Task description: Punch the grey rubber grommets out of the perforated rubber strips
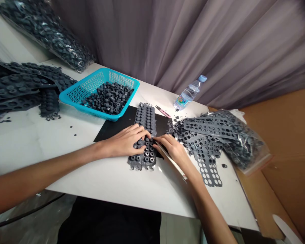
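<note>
A dark grey moulded rubber sheet (145,117) with rows of round, hollow studs lies lengthwise in front of me, partly over a black mat (114,130). My left hand (129,140) rests across its middle, fingers bent and thumb apart, gripping the studded part. At the sheet's right edge my right hand (171,147) is closed around a slim pale tool (174,164), whose back end points toward me. The tool's tip is hidden by the fingers, so its exact kind is unclear. Both hands' fingertips nearly meet over the studs.
A blue basket (99,113) holds small black rubber pieces. More studded sheets (17,84) and a full plastic bag (51,37) are at left. Pink-handled snips (163,112), a water bottle (189,93), punched-out sheets (208,135) and another bag (246,149) sit to the right.
</note>
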### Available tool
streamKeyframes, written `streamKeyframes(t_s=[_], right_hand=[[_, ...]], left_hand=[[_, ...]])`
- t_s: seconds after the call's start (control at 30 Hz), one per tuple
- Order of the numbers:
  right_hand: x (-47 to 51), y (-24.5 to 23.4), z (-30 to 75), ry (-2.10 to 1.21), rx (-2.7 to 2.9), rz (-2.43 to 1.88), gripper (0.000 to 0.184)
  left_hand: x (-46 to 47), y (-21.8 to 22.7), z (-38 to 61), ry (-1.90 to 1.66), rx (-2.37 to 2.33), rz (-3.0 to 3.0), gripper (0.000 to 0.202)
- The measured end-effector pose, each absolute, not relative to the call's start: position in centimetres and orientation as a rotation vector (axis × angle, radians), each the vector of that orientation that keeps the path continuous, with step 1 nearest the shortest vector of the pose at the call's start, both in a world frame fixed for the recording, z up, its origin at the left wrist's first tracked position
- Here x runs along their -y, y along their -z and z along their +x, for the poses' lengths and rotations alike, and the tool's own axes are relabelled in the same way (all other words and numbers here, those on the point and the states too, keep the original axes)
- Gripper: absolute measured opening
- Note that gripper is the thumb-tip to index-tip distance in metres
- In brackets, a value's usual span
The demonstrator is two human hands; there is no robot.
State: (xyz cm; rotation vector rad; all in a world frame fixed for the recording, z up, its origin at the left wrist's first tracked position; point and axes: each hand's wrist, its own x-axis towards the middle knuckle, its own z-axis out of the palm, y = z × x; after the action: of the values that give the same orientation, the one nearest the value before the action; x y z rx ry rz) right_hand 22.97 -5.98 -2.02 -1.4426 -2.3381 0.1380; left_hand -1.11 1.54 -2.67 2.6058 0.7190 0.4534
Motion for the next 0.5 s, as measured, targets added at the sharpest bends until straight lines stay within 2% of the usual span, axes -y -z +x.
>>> streamKeyframes(t_s=[0.23, 0.5], right_hand=[[6.7, 0.6, 22.8, -0.320, 2.234, -1.418, 0.018], [6.5, 0.6, 22.8, -0.352, 2.264, -1.391, 0.017]], left_hand=[[-1.4, 2.9, -1.2, -0.455, -0.720, 2.613, 0.035], [-1.5, 3.0, -1.2, -0.468, -0.708, 2.627, 0.034]])
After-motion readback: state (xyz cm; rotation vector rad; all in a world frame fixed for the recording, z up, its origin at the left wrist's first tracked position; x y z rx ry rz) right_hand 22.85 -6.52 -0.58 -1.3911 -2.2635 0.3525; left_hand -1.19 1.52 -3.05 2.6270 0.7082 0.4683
